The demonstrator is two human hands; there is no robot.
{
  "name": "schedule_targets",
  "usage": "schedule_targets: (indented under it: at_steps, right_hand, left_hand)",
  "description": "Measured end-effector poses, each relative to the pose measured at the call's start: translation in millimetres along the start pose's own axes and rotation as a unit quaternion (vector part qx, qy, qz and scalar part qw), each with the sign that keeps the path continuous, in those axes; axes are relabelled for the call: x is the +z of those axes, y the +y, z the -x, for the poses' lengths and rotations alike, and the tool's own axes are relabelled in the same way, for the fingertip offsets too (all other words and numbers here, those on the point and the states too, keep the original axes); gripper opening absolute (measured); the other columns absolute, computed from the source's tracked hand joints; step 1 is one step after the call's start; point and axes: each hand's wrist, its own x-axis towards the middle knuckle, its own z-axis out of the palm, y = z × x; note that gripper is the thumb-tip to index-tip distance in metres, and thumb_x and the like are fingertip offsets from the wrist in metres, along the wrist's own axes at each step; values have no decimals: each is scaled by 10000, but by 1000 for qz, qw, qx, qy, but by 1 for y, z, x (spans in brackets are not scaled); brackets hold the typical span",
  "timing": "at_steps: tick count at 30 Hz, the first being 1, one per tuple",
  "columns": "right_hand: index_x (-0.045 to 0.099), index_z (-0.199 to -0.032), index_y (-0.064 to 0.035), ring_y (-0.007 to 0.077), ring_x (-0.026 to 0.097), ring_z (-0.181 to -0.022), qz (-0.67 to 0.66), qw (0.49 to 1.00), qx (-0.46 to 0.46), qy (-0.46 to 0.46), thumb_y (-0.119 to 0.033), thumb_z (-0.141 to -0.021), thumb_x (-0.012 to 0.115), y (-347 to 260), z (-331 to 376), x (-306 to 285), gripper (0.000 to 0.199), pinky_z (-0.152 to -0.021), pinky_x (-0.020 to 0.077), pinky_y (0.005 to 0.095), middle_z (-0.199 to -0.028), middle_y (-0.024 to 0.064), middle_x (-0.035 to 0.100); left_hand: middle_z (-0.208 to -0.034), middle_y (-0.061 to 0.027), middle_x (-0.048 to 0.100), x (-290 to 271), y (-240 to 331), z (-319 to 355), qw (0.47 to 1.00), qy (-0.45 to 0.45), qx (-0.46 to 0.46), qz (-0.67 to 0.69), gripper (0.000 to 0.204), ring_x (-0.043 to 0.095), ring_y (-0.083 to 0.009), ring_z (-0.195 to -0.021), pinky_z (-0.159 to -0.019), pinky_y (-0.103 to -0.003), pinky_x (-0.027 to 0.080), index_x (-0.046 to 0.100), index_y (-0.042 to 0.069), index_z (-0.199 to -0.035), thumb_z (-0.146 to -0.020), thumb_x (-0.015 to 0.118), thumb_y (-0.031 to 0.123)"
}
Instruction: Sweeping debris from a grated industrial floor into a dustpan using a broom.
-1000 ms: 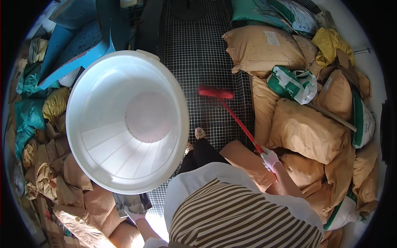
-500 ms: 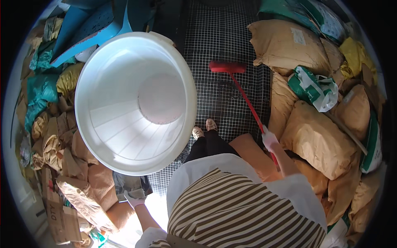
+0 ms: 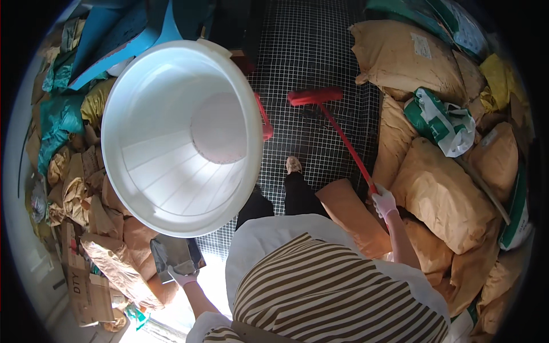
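Note:
My gloved right hand (image 3: pixel 384 201) is wrapped around the long red handle of a broom (image 3: pixel 349 143). Its red head (image 3: pixel 314 96) rests on the dark gridded floor ahead of me, with some dark debris just below it. Low on the left, my gloved left hand (image 3: pixel 184 275) grips a shiny grey, boxy dustpan (image 3: pixel 172 251) at its near edge. Between the dustpan and the broom, a big white plastic tub (image 3: pixel 137 197) stands with its wide mouth toward me. Its inside shows only a pale bottom with small specks near the edge.
Brown paper sacks (image 3: pixel 446 194) pile up on the right, with a green-and-white bag (image 3: pixel 440 123) among them. Crumpled paper, cardboard (image 3: pixel 86 286) and teal bags (image 3: pixel 60 123) heap on the left. A blue bin (image 3: pixel 123 46) stands behind the tub. A red object (image 3: pixel 266 128) peeks past the tub's rim.
The dustpan in my left hand shows more fully beside the tub. My left shoe has gone out of sight behind the tub, and a red object now shows past its rim. The broom has barely moved.

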Motion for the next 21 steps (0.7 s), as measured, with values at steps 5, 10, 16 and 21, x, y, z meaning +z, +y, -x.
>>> schedule_targets:
  at_steps: [5, 10, 16, 21]
  right_hand:
    - [366, -1379, -317, 113, 367, -362, -48, 999, 7, 13, -154, -890, 425, -15, -80, 22, 519, -326, 303, 271, -551, 6, 428]
    - [345, -1382, -339, 156, 411, -363, 135, 979, -76, 135, -192, -917, 397, 47, -151, 67, 491, -327, 350, 314, -558, 48, 455]
    - [336, -1371, -372, 170, 410, -357, 35, 995, 20, 86, -209, -929, 378, 103, -52, 193, 473, -319, 327, 335, -568, 78, 467]
    - [315, -1398, -310, 174, 377, -320, 23, 996, 29, 85, -173, -930, 363, 225, 52, 332, 490, -285, 329, 331, -501, 54, 399]
  left_hand:
    - [-1224, -86, 468, -3, 35, -28, 995, 49, 9, -81, 748, 493, -324, -1005, -812, -589, 362, 442, 199, -1251, -658, 575, 636]
    - [-1211, -76, 486, 10, 65, -55, 996, -5, 58, -72, 708, 487, -303, -1032, -854, -560, 360, 475, 171, -1221, -666, 625, 584]
    - [-1208, -76, 505, -27, 105, -157, 977, -207, 53, 31, 584, 483, -265, -1071, -922, -438, 394, 505, 112, -1205, -747, 647, 446]
    - [-1243, -86, 498, -44, 115, -239, 948, -313, 50, 16, 569, 478, -252, -1102, -967, -362, 394, 481, 63, -1241, -793, 637, 376]
